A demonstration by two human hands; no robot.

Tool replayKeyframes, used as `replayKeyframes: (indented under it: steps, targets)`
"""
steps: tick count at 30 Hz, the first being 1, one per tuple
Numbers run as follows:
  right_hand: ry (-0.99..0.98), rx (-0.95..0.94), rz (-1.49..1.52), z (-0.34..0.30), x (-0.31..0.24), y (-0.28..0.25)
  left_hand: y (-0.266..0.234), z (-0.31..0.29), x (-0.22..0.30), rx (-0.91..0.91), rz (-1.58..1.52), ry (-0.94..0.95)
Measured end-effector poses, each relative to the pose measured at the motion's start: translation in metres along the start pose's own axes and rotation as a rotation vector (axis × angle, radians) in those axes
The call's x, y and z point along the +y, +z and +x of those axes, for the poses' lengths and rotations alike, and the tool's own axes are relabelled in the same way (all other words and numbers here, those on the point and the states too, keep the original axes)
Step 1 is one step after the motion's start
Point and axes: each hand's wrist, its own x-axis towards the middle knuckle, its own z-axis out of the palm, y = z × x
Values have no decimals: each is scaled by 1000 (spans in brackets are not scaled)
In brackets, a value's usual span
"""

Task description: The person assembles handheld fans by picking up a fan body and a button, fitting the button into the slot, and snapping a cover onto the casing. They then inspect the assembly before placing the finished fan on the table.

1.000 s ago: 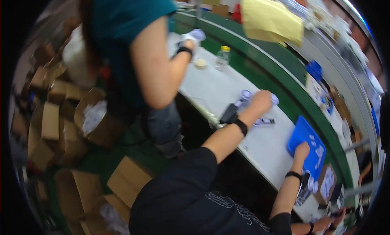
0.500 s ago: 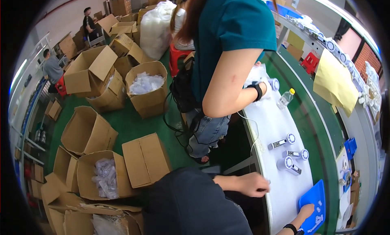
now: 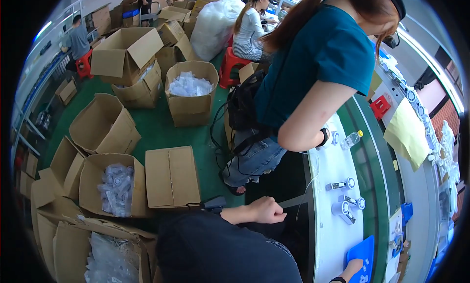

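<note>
My left hand [image 3: 267, 210] is raised off the left side of the white-covered table [image 3: 327, 244], its fingers curled closed. Whatever they hold, if anything, is hidden. At the lower right, my right hand [image 3: 353, 267], with a black band at its wrist, reaches into a shallow blue tray [image 3: 361, 249]. Its fingers are bunched together over small whitish parts [image 3: 365, 263], and I cannot make out what is in them. Farther up the table lie small handheld fans with round white heads: one fan [image 3: 341, 184], a second fan [image 3: 353, 203] and a third fan [image 3: 343, 212].
A co-worker in a teal shirt [image 3: 318, 63] stands at the table's far end, near a clear bottle [image 3: 351, 139] with a yellow cap. Cardboard boxes crowd the left floor, including a closed box [image 3: 172, 178] and a box of clear plastic parts [image 3: 116, 189]. A thin cable [image 3: 313, 173] hangs over the table edge.
My left hand has drawn back from the table edge, up and to the left. My right hand stays at the blue tray. The whole view has shifted, and the co-worker leans over the table.
</note>
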Motion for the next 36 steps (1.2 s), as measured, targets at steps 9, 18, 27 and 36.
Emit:
replayKeyframes:
  steps: [9,18,27,36]
  targets:
    - [-114,-52,-146,-1,0,-6,-133,54,59,450,280,647]
    - [-322,27,-472,-7,10,-9,-254,25,230,719,244,1215]
    - [-485,145,-725,-6,5,7,-282,45,271,1333,156,694]
    - [-394,213,-645,7,20,35,-503,48,124,1570,1041,-202]
